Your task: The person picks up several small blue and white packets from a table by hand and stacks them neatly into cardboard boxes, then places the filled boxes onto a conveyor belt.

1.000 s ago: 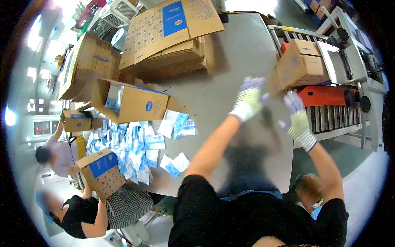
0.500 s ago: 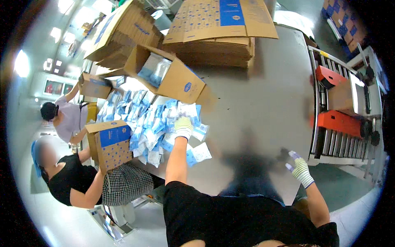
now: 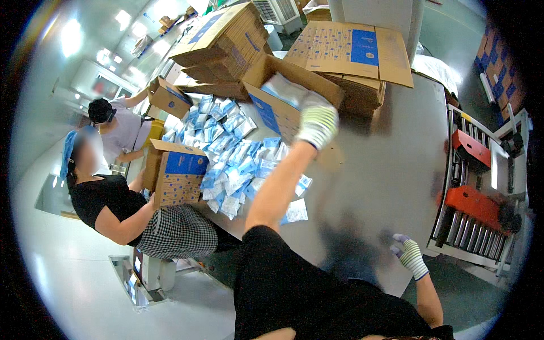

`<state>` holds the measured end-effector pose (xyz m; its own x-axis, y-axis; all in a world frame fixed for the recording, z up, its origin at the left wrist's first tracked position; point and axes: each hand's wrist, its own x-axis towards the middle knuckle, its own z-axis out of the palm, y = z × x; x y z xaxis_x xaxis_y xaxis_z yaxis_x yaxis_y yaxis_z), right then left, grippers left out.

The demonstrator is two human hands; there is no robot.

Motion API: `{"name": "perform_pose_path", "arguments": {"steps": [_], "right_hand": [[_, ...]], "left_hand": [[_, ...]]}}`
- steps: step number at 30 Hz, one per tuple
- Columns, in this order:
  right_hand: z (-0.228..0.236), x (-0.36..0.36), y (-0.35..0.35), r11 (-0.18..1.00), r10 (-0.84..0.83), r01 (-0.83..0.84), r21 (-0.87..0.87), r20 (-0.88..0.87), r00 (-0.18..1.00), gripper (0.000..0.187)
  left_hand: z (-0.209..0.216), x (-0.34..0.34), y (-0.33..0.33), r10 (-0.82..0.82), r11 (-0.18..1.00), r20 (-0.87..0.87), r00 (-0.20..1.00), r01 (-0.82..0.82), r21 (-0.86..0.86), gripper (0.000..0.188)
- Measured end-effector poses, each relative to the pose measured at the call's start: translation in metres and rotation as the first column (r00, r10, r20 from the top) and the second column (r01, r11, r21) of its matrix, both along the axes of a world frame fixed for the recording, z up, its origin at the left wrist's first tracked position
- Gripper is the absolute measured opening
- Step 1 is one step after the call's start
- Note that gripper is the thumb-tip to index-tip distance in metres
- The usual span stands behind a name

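Observation:
My left hand (image 3: 318, 123), in a white and yellow-green striped glove, is at the near side of an open cardboard box (image 3: 271, 113). Its fingers are smeared by motion and partly hidden, so what they grip cannot be told. White-and-blue packets (image 3: 285, 90) show inside this box. Left of my forearm spreads a heap of small blue-and-white packets (image 3: 241, 164), with a single white packet (image 3: 296, 211) at its near edge. My right hand (image 3: 412, 260), in a like glove, hovers by the table's near right edge, open, its fingers apart and holding nothing.
Flattened cartons (image 3: 348, 51) are stacked at the back, with another stack (image 3: 221, 51) to their left. At left one person holds an open carton (image 3: 181, 173); another person behind handles a smaller carton (image 3: 169, 97). A roller conveyor with red guides (image 3: 476, 207) stands right.
My left hand has gone from the packet heap up to the open box. The box has turned and its blue panel now shows. The view has swung left; my right hand stays open.

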<state>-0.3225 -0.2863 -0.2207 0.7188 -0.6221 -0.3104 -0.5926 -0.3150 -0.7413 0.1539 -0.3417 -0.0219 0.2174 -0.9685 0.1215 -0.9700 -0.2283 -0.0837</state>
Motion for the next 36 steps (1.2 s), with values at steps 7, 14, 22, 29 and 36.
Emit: {"name": "perform_pose_path", "arguments": {"steps": [7,14,22,29,36], "right_hand": [[0.104,0.081,-0.062,0.921,-0.387,0.278,0.272,0.571,0.724,0.049],[0.142,-0.049,-0.168,0.918,-0.361,0.377,-0.123,0.134,0.923,0.027],[0.216,-0.024,-0.092,0.776,-0.343,0.244,-0.582,-0.066,0.937,0.063],[0.238,-0.017,-0.038,0.863,0.197,-0.353,-0.361,-0.403,0.894,0.114],[0.206,0.029,-0.105,0.768,0.065,-0.308,-0.561,-0.41,0.91,0.067]], "left_hand": [[0.013,-0.222,0.069,-0.256,0.952,-0.625,0.738,0.304,-0.03,0.019],[0.035,-0.159,0.032,-0.132,0.971,-0.362,0.923,0.047,-0.235,0.053],[0.008,-0.188,0.088,0.052,0.953,-0.766,0.641,-0.26,-0.153,0.054],[-0.015,-0.277,0.088,-0.281,0.945,-0.538,0.795,0.328,-0.008,0.048],[0.006,-0.239,0.015,-0.271,0.927,-0.485,0.832,0.361,0.101,0.028]]}}
